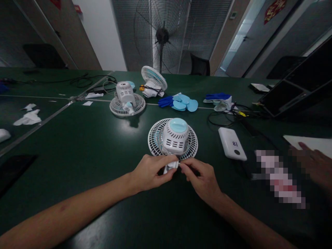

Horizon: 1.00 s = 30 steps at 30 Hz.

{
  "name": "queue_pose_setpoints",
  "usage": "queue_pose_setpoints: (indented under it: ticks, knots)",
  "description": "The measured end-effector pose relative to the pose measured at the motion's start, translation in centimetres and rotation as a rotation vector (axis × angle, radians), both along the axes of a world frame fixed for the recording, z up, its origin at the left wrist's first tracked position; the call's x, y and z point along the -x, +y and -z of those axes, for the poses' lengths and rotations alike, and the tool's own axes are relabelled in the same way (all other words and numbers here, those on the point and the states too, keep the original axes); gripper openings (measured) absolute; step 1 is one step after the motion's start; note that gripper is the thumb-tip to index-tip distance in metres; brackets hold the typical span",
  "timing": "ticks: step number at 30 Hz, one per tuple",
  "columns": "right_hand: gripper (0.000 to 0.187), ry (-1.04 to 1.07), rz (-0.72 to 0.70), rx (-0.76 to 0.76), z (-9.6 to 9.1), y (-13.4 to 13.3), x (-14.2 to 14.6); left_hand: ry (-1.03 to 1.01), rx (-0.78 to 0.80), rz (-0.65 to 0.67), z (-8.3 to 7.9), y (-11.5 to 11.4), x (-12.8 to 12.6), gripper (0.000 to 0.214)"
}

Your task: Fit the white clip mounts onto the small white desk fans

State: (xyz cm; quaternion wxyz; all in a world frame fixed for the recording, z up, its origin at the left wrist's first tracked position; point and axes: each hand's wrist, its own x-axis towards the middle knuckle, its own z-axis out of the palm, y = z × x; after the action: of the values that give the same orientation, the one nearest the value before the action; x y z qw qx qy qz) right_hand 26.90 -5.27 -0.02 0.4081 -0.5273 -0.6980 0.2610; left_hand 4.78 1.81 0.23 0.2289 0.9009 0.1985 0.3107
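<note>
In front of me a small white desk fan (176, 138) lies face down, its slotted motor housing with a light blue cap pointing up from the round grille. My left hand (153, 172) is closed on a small white plastic part (171, 166) at the housing's near side; whether it is joined to the fan I cannot tell. Close beside that part, thumb and forefinger of my right hand (199, 176) are pinched together. A tiny pale tip shows at those fingers, too small to name.
Behind stand two more fans (126, 95) (154, 81), a light blue fan blade (185, 103) and blue-and-white gloves (219, 98). To the right lie a white power bank (232, 143) and black cables (223, 119). Another person's hand (311, 162) rests at the right edge.
</note>
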Motion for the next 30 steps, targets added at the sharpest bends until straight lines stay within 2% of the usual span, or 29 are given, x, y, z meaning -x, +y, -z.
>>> queue_pose_setpoints:
  ticks: [3, 6, 10, 13, 17, 30]
  knots:
    - [0.035, 0.052, -0.019, 0.109, -0.2, 0.5, 0.1, 0.032, -0.005, -0.001, -0.2, 0.0, 0.0, 0.027]
    - [0.036, 0.091, -0.046, 0.163, -0.1, 0.5, 0.1, 0.009, -0.003, -0.002, -0.2, -0.1, 0.0, 0.026]
    - [0.015, 0.134, -0.019, 0.070, 0.3, -0.1, 0.0, -0.007, 0.026, -0.006, -0.1, -0.1, -0.1, 0.024]
    - [0.017, 0.105, -0.051, -0.031, 0.5, -0.5, 0.0, -0.016, 0.036, -0.012, 0.0, -0.1, -0.1, 0.024]
    - [0.016, 0.016, -0.097, -0.095, 0.5, -0.5, 0.1, -0.026, 0.028, -0.018, 0.0, -0.1, -0.1, 0.025]
    - [0.017, -0.023, -0.031, -0.187, 0.4, -0.2, 0.1, -0.003, 0.051, -0.022, 0.1, 0.0, -0.1, 0.026]
